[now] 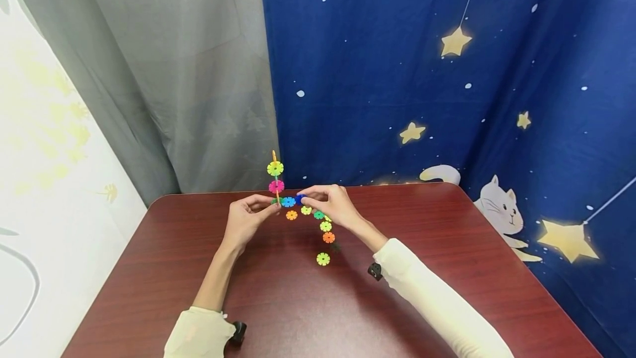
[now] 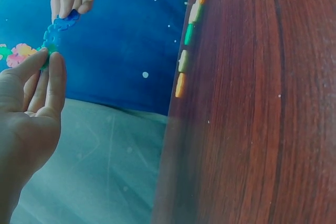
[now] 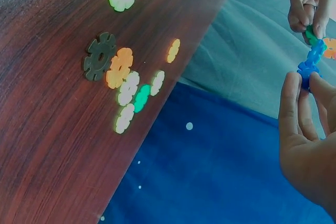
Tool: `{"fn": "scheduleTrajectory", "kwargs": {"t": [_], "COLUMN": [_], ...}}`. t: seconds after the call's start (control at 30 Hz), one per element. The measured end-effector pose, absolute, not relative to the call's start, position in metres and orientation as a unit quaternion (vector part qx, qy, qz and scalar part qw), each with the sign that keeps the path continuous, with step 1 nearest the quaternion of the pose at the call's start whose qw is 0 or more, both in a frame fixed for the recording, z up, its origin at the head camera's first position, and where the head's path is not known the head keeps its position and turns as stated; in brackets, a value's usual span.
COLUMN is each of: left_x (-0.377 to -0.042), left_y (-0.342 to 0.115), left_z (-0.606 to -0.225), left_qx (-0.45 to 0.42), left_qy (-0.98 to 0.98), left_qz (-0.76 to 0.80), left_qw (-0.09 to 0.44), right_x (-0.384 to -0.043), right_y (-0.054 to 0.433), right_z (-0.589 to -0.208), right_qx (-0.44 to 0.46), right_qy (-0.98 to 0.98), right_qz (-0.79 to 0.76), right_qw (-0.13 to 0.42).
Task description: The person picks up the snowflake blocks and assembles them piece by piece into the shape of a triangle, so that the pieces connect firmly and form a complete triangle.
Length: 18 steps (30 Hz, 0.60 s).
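My left hand (image 1: 247,219) pinches a green notched snowflake disc (image 3: 311,35) between thumb and fingertips. My right hand (image 1: 334,204) has a dark blue disc (image 3: 305,73) between its thumb and fingers. A lighter blue disc (image 1: 288,202) bridges the two, slotted into a joined chain. From the left hand's end a column rises in the head view: a pink disc (image 1: 276,187), then a yellow-green disc (image 1: 275,168), with an orange disc (image 1: 274,156) edge-on at its top. Both hands hold this chain raised above the table.
Loose discs lie on the dark red wooden table (image 1: 278,297) below the hands: an orange disc (image 1: 291,215), a lone yellow-green disc (image 1: 323,259), a black disc (image 3: 99,56) and several more. Grey and blue curtains (image 1: 348,98) hang behind the table's far edge.
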<state>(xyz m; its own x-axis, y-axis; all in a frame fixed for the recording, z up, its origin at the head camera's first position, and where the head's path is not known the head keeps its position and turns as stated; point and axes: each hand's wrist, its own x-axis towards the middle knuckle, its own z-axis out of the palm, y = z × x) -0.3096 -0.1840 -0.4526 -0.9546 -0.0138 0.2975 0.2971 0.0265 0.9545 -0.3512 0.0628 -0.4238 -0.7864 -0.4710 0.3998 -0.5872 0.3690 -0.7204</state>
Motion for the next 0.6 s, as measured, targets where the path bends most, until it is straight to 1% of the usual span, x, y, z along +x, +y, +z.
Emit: {"fn": "scheduleTrajectory", "kwargs": {"t": [0.2, 0.6], "left_x": [-0.309, -0.309], "left_y": [-0.182, -0.179], "left_z": [-0.453, -0.454], "left_qx": [-0.093, -0.09], "left_qy": [-0.72, -0.728], "left_qz": [-0.678, -0.671], "left_qw": [0.112, 0.111], "right_x": [-0.351, -0.352], "right_y": [0.063, 0.063], "right_z": [-0.424, -0.433], "right_qx": [0.319, 0.314], "right_qy": [-0.825, -0.815], "right_qz": [0.46, 0.483], "right_qw": [0.077, 0.063]}}
